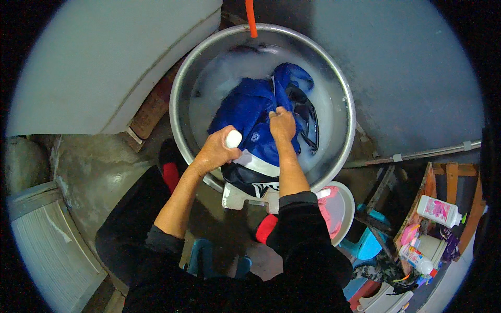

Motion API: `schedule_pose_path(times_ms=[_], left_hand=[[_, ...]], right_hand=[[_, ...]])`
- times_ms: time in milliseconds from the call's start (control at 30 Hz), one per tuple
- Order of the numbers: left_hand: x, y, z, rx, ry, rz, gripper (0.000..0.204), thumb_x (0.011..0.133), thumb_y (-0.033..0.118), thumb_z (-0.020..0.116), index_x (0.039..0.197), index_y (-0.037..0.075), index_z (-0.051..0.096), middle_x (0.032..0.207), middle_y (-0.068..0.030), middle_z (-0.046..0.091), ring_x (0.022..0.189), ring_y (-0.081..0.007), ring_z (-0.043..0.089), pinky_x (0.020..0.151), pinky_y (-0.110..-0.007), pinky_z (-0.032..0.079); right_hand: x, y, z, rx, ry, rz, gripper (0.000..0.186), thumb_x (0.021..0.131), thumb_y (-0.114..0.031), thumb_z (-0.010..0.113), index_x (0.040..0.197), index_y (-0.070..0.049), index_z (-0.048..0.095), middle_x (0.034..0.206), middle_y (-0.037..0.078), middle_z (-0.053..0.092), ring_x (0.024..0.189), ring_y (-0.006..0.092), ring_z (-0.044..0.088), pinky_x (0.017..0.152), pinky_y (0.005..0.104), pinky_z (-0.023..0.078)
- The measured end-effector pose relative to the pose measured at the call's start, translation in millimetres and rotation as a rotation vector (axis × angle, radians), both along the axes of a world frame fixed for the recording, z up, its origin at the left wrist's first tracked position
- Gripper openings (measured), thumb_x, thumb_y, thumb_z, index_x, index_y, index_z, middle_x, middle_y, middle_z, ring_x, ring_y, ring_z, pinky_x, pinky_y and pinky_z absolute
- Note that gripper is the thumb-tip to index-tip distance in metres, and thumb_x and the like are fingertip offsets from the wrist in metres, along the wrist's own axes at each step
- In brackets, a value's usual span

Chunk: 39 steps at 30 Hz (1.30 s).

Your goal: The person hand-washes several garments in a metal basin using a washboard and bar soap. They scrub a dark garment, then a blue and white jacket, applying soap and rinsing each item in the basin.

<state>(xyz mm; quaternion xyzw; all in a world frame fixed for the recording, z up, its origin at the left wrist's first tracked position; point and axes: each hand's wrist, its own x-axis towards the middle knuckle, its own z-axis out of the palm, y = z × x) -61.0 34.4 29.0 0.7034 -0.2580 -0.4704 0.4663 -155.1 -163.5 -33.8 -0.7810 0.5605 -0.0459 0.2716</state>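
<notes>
A large round metal basin holds cloudy, soapy water. In it lies a wet blue garment with white and black panels, partly sunk and partly draped over a pale washboard at the near rim. My left hand is closed around a white bar of soap, just above the cloth at the garment's left side. Gripping a fold of the blue fabric, my right hand is closed near the basin's middle. A shiny black part of the cloth floats to its right.
An orange hose hangs over the far rim. A pale basin with pink cloth stands at the near right. Bottles crowd a wooden rack farther right. A white appliance-like body rises at left, a grey wall at right.
</notes>
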Motion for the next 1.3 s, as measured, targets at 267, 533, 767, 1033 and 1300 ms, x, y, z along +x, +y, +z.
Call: schedule_pose_path(times_ms=[267,533,767,1033,1300], left_hand=[[16.1,9.3,78.1,-0.261,0.026,0.095,0.030,0.068,0.009,0.074,0.092,0.008,0.055,0.068,-0.0006,0.055,0.053,-0.0096,0.054,0.047,-0.024,0.043],[-22.9,76.4,138.1,-0.239,-0.251,-0.155,0.033,0.065,0.011,0.073,0.092,0.005,0.055,0.078,-0.0004,0.051,0.075,-0.0123,0.049,0.068,-0.028,0.044],[-68.4,161.1,9.5,0.077,-0.492,-0.360,0.041,0.063,-0.002,0.075,0.099,0.004,0.058,0.084,-0.0128,0.066,0.079,-0.0224,0.065,0.071,-0.037,0.050],[-55.4,161.1,22.6,0.097,-0.496,-0.369,0.045,0.066,0.010,0.077,0.106,0.005,0.059,0.095,-0.0218,0.067,0.092,-0.0397,0.065,0.078,-0.043,0.052],[-94.2,63.1,47.7,0.091,-0.798,-0.099,0.031,0.082,0.031,0.070,0.098,0.008,0.056,0.084,-0.0194,0.066,0.079,-0.0397,0.065,0.064,-0.049,0.051]], right_hand=[[26.7,-29.0,130.5,0.724,-1.370,-0.095,0.008,0.091,-0.019,0.061,0.088,-0.012,0.061,0.076,-0.003,0.058,0.070,0.0116,0.055,0.067,0.0268,0.046],[-89.7,41.3,189.6,0.798,-1.611,-0.199,0.020,0.095,-0.017,0.055,0.111,-0.007,0.058,0.111,0.008,0.063,0.102,0.0225,0.060,0.093,0.0409,0.048],[-190.6,175.2,39.4,1.035,-1.216,-0.801,0.033,0.096,-0.020,0.051,0.128,-0.010,0.050,0.127,0.012,0.056,0.116,0.0277,0.055,0.096,0.0553,0.042],[-197.2,196.1,35.5,0.920,-1.143,-0.674,0.031,0.097,-0.029,0.053,0.119,-0.007,0.055,0.110,0.008,0.062,0.091,0.0210,0.063,0.075,0.0396,0.052],[-192.7,216.9,40.4,0.795,-0.974,-0.783,0.039,0.097,-0.031,0.055,0.125,-0.003,0.054,0.111,0.008,0.061,0.095,0.0200,0.060,0.079,0.0370,0.050]])
